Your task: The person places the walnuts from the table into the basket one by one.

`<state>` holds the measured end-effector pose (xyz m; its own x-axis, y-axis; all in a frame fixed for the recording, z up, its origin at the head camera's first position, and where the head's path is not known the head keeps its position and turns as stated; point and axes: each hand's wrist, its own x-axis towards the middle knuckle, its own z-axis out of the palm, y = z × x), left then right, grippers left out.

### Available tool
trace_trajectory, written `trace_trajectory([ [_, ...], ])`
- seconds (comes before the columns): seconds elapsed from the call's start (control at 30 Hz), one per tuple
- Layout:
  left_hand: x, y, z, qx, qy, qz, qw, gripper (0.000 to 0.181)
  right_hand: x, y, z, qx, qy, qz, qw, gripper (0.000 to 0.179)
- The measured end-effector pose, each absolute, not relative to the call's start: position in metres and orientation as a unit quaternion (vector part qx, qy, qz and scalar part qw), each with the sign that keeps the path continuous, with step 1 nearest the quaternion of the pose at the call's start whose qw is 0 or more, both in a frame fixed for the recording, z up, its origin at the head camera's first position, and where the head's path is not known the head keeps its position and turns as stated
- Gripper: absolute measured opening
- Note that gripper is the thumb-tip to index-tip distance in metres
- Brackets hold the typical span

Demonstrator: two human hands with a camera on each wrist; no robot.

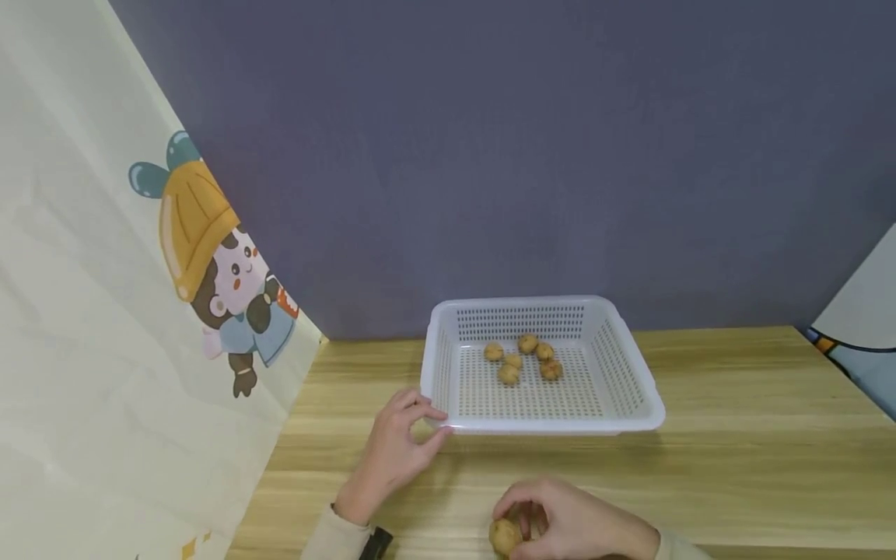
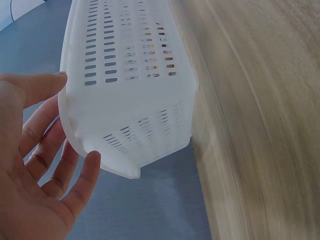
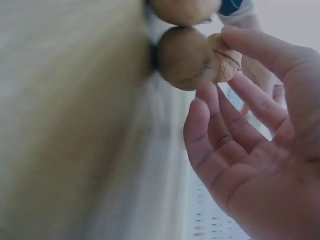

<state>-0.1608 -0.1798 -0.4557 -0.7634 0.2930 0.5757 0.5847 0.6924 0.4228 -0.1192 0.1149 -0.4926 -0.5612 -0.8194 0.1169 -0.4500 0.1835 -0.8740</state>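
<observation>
A white plastic basket [image 1: 542, 426] with slotted walls stands on the table, several walnuts [image 1: 551, 369] lying on its floor. My left hand [image 1: 395, 447] holds the basket's near left corner, thumb on one side of the rim and fingers on the other, as the left wrist view also shows. In front of the basket, my right hand [image 1: 570, 519] pinches a walnut [image 3: 228, 59] between thumb and fingertips, low over the table. Right beside that one, in the right wrist view, are a second walnut [image 3: 182, 59] and part of a third [image 3: 186, 9].
The wood-grain table [image 1: 742, 459] ends at a dark blue-grey panel [image 1: 490, 155] behind the basket. To the left hangs a pale sheet [image 1: 70, 311] printed with a cartoon figure [image 1: 227, 272]. A black cable [image 1: 861, 348] runs past the table's right edge.
</observation>
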Motion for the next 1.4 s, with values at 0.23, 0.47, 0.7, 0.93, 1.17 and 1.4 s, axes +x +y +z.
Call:
trace_trajectory([
  [0.23, -0.165, -0.177, -0.452, -0.256, -0.886, -0.304, 0.237, 0.021, -0.13, 0.125, -0.47, -0.423, 0.752, -0.485, 0.141, 0.03],
  [0.47, -0.164, -0.178, -0.454, -0.25, -0.889, -0.307, 0.231, 0.02, -0.144, 0.135, -0.439, -0.406, 0.764, -0.484, 0.129, 0.032],
  [0.7, -0.165, -0.179, -0.453, -0.253, -0.887, -0.297, 0.246, 0.021, -0.171, 0.139, -0.404, -0.371, 0.771, -0.491, 0.163, 0.034],
  [0.93, -0.164, -0.18, -0.452, -0.252, -0.889, -0.296, 0.242, 0.019, -0.208, 0.148, -0.376, -0.365, 0.781, -0.484, 0.148, 0.039],
  [1.17, -0.162, -0.182, -0.451, -0.251, -0.887, -0.301, 0.246, 0.021, -0.253, 0.147, -0.361, -0.329, 0.815, -0.46, 0.126, 0.045],
  [1.4, -0.159, -0.179, -0.455, -0.248, -0.891, -0.3, 0.234, 0.02, -0.293, 0.148, -0.372, -0.279, 0.854, -0.415, 0.142, 0.047],
])
